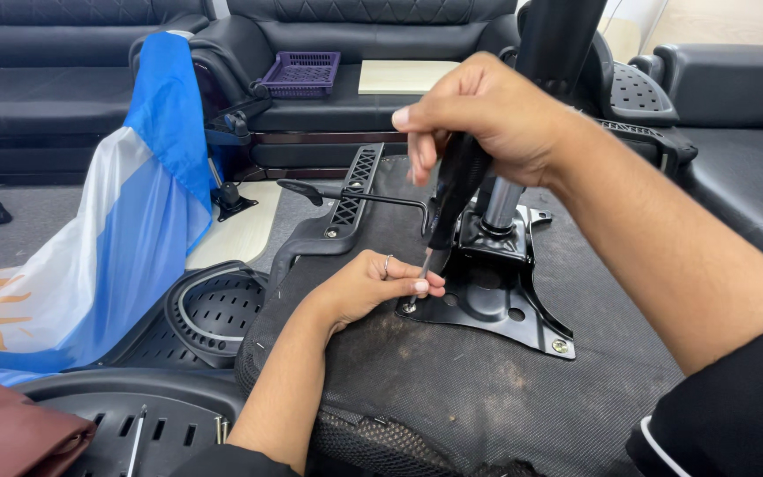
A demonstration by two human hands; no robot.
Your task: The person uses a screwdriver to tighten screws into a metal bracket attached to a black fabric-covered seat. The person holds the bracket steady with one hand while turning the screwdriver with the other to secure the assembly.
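Black leather sofas (pixel 64 79) line the back of the room, one of them carrying a purple plastic basket (pixel 300 72) and a pale flat board (pixel 404 77), with grey floor in front of them. Draped over an object at the left hangs a large blue and white cloth (pixel 108 238), and a brown leather piece (pixel 11 437) lies in the lower left corner. Filling the middle of the view is the upturned office chair seat (pixel 479 389), its underside covered in black fabric, with a black armrest (pixel 346 199) lying along its far edge and a perforated black plastic panel (pixel 214 309) just beside it on the left. Bolted to the seat is the black metal tilt plate (pixel 496 291), from which a grey gas cylinder (pixel 501 205) rises and a thin lever (pixel 355 194) sticks out to the left. The right hand (pixel 487 115) is closed in a fist around the black handle of a screwdriver (pixel 454 190), held nearly upright with its tip down at the near left corner of the plate. The left hand (pixel 373 283), wearing a ring, rests on the seat fabric with its fingers pinched together around the screwdriver's lower shaft, steadying it over a screw (pixel 410 307). Another screw (pixel 560 345) sits in the plate's right corner
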